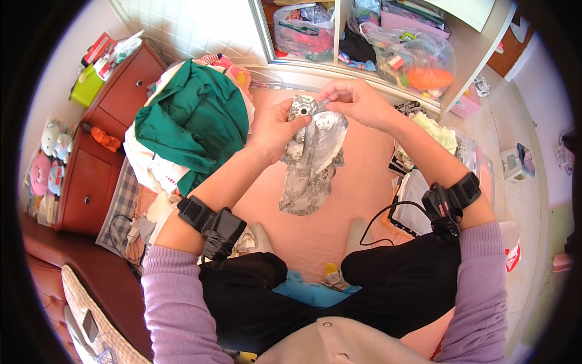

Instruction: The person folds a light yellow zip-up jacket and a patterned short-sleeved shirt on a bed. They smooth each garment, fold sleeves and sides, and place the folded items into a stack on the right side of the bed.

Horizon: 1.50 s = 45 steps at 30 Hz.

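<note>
A grey-green camouflage-patterned garment (306, 182) hangs from both my hands above the pink bed cover, its lower part spreading toward me. My left hand (276, 128) pinches its upper edge, with the thumb beside a round dark button (304, 111). On the other side my right hand (351, 100) grips a bit of the same edge between thumb and fingers. A pale inner side of the cloth shows below my right hand. Whether the garment is trousers or a top, I cannot tell.
A large heap of clothes with a green cloth (194, 115) on top rises to the left, beside a red-brown drawer cabinet (124, 91). Folded clothes (418, 194) are stacked at the right. Beyond the pink bed cover (364, 182), a wardrobe holds stuffed plastic bags (412, 60).
</note>
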Tool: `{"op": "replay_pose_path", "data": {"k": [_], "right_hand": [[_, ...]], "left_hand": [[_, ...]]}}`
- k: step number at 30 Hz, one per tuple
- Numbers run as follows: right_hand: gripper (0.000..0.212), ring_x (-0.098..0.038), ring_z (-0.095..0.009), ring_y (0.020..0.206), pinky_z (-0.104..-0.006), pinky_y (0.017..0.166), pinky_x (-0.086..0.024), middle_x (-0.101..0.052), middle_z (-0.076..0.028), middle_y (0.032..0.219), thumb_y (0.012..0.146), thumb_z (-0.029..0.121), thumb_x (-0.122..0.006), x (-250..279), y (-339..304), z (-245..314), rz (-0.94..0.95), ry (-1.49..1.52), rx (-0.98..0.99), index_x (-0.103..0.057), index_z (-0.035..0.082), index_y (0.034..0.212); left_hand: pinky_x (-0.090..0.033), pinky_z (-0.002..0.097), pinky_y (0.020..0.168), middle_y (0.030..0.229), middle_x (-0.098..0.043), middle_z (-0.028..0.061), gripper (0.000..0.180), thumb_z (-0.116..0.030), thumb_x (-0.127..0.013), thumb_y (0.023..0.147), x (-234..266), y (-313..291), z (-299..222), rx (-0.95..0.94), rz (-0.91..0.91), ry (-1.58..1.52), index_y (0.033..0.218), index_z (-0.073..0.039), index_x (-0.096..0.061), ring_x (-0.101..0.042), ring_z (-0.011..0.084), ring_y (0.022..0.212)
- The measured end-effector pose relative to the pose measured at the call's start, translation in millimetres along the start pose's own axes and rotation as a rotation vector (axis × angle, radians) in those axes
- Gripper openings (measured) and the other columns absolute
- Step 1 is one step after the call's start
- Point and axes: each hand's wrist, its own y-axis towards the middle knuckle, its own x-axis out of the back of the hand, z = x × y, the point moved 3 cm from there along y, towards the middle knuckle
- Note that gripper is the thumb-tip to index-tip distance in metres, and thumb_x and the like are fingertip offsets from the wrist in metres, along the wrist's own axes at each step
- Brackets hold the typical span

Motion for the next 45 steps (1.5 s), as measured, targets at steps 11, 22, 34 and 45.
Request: {"op": "replay_pose_path", "data": {"k": [11, 22, 34, 45], "right_hand": [[0.028, -0.062, -0.018, 0.078, -0.03, 0.073, -0.053, -0.063, -0.007, 0.089, 0.078, 0.012, -0.077, -7, -1, -5, -0.059, -0.241, 0.147, -0.068, 0.0, 0.102], [0.025, -0.056, -0.012, 0.071, -0.0337, 0.065, -0.044, -0.06, -0.005, 0.072, 0.092, 0.025, -0.065, 1, 7, -25, -0.09, -0.297, -0.086, -0.07, 0.001, 0.096], [0.025, -0.058, -0.008, 0.076, -0.0268, 0.074, -0.047, -0.065, 0.001, 0.083, 0.091, 0.03, -0.069, 1, -5, -12, -0.124, 0.222, -0.237, -0.07, 0.005, 0.092], [0.026, -0.059, -0.008, 0.085, -0.0288, 0.079, -0.048, -0.064, 0.001, 0.093, 0.1, 0.032, -0.055, 7, -8, -20, -0.171, 0.467, -0.295, -0.061, 0.007, 0.102]], "left_hand": [[-0.053, 0.027, 0.067, 0.095, -0.067, 0.013, 0.04, 0.005, -0.058, 0.091, -9, -1, -2, -0.123, -0.09, 0.096, 0.12, -0.005, -0.033, -0.065, 0.0145, 0.082], [-0.05, 0.0229, 0.061, 0.084, -0.069, 0.0059, 0.018, 0.001, -0.065, 0.089, -8, -1, -4, -0.112, -0.062, 0.076, 0.104, -0.003, -0.056, -0.063, 0.0078, 0.073], [-0.053, 0.0237, 0.07, 0.094, -0.071, 0.0065, 0.021, -0.003, -0.069, 0.089, -8, -4, -6, -0.031, -0.027, -0.063, 0.109, -0.001, -0.067, -0.065, 0.0097, 0.081], [-0.051, 0.0247, 0.069, 0.093, -0.07, 0.0054, 0.02, -0.003, -0.067, 0.089, -2, -4, -1, 0.007, -0.009, -0.018, 0.109, -0.002, -0.065, -0.064, 0.0098, 0.08]]}}
